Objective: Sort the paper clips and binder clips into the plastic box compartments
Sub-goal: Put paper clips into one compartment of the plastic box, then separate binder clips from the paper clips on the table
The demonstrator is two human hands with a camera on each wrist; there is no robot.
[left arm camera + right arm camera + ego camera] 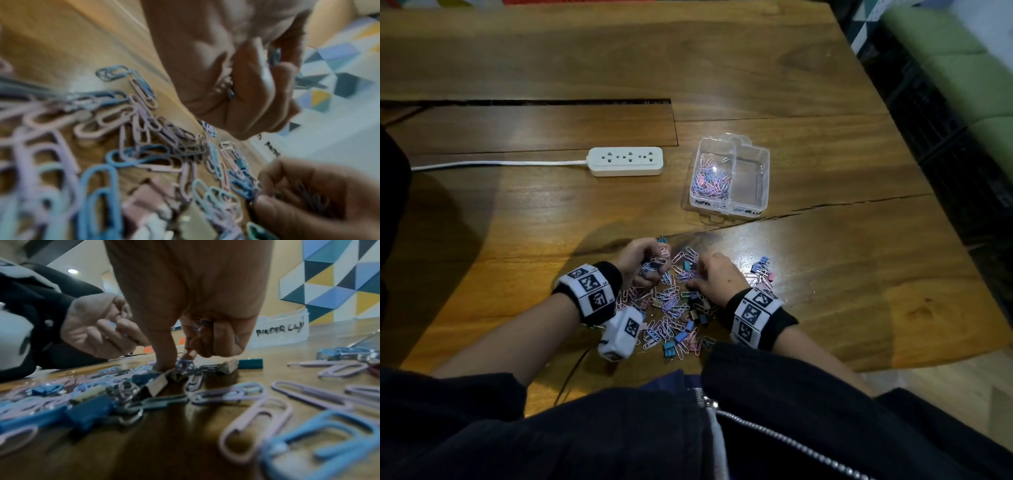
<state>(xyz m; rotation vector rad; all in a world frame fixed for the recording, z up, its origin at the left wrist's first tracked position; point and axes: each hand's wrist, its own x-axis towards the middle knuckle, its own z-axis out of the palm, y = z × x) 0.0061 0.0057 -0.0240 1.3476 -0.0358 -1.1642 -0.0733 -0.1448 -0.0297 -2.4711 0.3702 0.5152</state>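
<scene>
A mixed pile of pastel paper clips [671, 308] and small binder clips [761, 268] lies on the wooden table in front of me. My left hand [654, 267] hovers over the pile's far left, fingers curled round a bunch of paper clips [275, 56]. My right hand [695, 278] reaches down into the pile; it keeps paper clips [198, 326] in its curled fingers while thumb and forefinger pinch another clip [185, 366] on the table. The clear plastic box [764, 161] stands farther back right: paper clips [710, 181] fill its left compartment, and its right compartment looks empty.
A white power strip [626, 161] with its cable lies at the back, left of the box. A crack runs across the table between box and pile. The table's right edge [928, 205] slants close by the box. The box's near wall [283, 331] carries a handwritten label.
</scene>
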